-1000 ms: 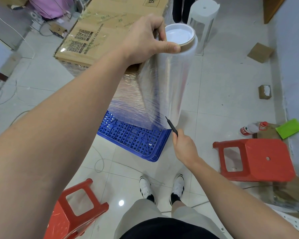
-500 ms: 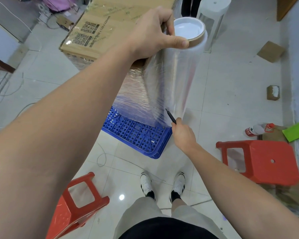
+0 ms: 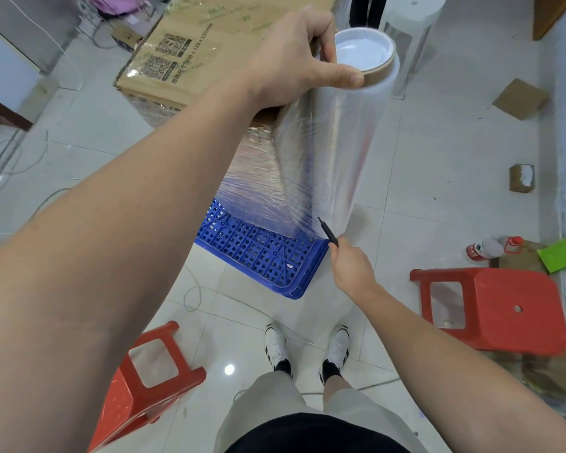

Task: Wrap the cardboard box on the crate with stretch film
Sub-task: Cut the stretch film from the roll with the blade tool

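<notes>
Right hand (image 3: 352, 269) with black cutter (image 3: 328, 231) slightly higher, left hand (image 3: 294, 57) gripping film roll (image 3: 340, 138) beside glossy film-wrapped cardboard box (image 3: 209, 44).

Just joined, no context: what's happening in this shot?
A person is wrapping a cardboard box that sits on a blue crate with stretch film. The left hand grips the top of the upright film roll; the right hand holds a thin black blade at the roll's lower end. Film already covers the box's side.

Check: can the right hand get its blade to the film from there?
Probably yes. The right hand holds a black blade whose tip already sits at the film stretched between roll and box; nothing stands between them.
</notes>
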`<state>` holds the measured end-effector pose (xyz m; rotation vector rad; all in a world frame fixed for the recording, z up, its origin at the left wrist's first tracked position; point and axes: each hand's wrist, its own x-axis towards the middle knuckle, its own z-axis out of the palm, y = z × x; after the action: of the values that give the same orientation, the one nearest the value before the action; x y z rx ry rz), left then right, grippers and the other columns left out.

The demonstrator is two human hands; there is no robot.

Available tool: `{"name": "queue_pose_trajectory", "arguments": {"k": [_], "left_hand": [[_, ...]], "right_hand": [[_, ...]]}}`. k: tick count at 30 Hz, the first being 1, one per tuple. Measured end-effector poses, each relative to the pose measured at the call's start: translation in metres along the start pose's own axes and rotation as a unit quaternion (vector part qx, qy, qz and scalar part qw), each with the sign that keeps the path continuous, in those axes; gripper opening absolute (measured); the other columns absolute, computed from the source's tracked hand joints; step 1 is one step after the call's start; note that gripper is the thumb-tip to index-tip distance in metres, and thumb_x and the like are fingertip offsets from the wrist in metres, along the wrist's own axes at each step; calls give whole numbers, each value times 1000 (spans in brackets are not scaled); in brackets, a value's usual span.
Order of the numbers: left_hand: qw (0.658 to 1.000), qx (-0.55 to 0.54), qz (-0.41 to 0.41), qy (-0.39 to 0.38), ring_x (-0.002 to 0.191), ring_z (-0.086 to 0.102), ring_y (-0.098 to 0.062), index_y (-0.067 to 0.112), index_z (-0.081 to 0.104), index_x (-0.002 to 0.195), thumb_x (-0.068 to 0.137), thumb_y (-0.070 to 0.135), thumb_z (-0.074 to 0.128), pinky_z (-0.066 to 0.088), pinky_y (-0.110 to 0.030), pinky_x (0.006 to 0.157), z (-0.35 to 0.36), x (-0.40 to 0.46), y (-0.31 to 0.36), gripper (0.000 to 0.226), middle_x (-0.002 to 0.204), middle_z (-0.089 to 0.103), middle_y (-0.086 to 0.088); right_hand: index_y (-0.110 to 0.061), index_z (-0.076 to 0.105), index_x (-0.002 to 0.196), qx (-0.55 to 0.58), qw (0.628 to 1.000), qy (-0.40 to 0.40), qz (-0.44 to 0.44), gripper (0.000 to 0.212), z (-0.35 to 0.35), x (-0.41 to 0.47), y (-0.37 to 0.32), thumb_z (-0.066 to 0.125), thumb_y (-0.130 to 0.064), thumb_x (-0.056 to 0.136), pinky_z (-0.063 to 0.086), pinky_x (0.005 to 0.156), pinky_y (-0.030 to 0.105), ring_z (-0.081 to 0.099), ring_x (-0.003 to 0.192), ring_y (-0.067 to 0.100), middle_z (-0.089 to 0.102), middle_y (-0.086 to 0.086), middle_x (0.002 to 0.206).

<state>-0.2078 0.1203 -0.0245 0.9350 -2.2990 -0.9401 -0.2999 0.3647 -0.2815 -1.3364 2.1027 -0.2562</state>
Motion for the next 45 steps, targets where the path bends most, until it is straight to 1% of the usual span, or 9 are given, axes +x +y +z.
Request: {"name": "queue_pose_trajectory", "arguments": {"k": [5, 11, 18, 23, 26, 31, 34, 40, 45], "left_hand": [[1000, 6, -4, -3, 104, 66, -36, 28, 56, 73, 55, 78, 86, 52, -55, 87, 0, 0, -1, 61, 113, 70, -20], [1000, 3, -13, 0, 104, 65, -37, 7, 64, 85, 55, 78, 86, 52, -55, 86, 0, -2, -3, 80, 114, 69, -21], [1000, 19, 6, -2, 103, 64, -34, 31, 54, 74, 57, 80, 82, 52, -50, 84, 0, -2, 0, 59, 111, 68, -22], [1000, 5, -6, 0, 101, 66, -36, 9, 64, 83, 57, 79, 85, 53, -55, 84, 0, -2, -4, 78, 110, 70, -22], [1000, 7, -8, -4, 101, 66, -36, 7, 63, 84, 56, 79, 85, 53, -55, 84, 0, -2, -4, 81, 110, 70, -21], [1000, 7, -12, -4, 100, 66, -36, 12, 62, 81, 56, 78, 86, 52, -56, 84, 1, -4, -3, 74, 110, 69, -23], [1000, 1, -14, 3, 95, 66, -34, 10, 63, 82, 56, 76, 87, 53, -53, 81, 2, -4, -1, 75, 108, 70, -22], [1000, 12, -4, 7, 85, 59, -21, 30, 52, 73, 61, 69, 86, 48, -45, 77, 0, -5, 3, 53, 105, 69, -23], [1000, 4, 7, 4, 98, 63, -34, 30, 52, 75, 61, 77, 83, 50, -49, 80, 1, -6, 6, 57, 106, 68, -26]], "right_hand": [[-4, 46, 115, -8, 1000, -4, 1, 30, 4, 14, -5, 33, -31, 111, 41, 61, 38, 54, 72, 35, 53, 12, 79], [-4, 46, 117, -25, 1000, -10, 6, 27, 5, 27, -10, 34, -27, 110, 38, 58, 38, 50, 70, 33, 51, 10, 79], [-6, 43, 114, -26, 999, -25, 19, 28, 16, 21, -5, 31, -30, 111, 42, 60, 39, 60, 76, 38, 63, 15, 86], [-13, 37, 99, 8, 998, -43, 43, 26, 30, -5, 17, 27, -34, 111, 39, 62, 37, 54, 72, 32, 49, 1, 71], [-14, 36, 98, 7, 998, -46, 39, 25, 34, -6, 18, 28, -33, 111, 39, 62, 37, 56, 73, 32, 47, 0, 70], [-8, 43, 108, 14, 999, -30, 35, 27, 30, 12, 7, 29, -31, 111, 43, 64, 39, 61, 80, 38, 64, 16, 89], [-4, 45, 115, -5, 999, -23, 36, 29, 32, 28, 2, 32, -29, 111, 43, 63, 39, 60, 80, 39, 65, 20, 93], [-4, 45, 116, -27, 998, -44, 32, 27, 31, 51, -4, 32, -27, 111, 41, 63, 37, 53, 75, 33, 63, 18, 94], [-12, 41, 106, -17, 998, -43, 49, 23, 42, 23, 14, 30, -31, 111, 41, 64, 38, 63, 83, 38, 56, 7, 82]]}}
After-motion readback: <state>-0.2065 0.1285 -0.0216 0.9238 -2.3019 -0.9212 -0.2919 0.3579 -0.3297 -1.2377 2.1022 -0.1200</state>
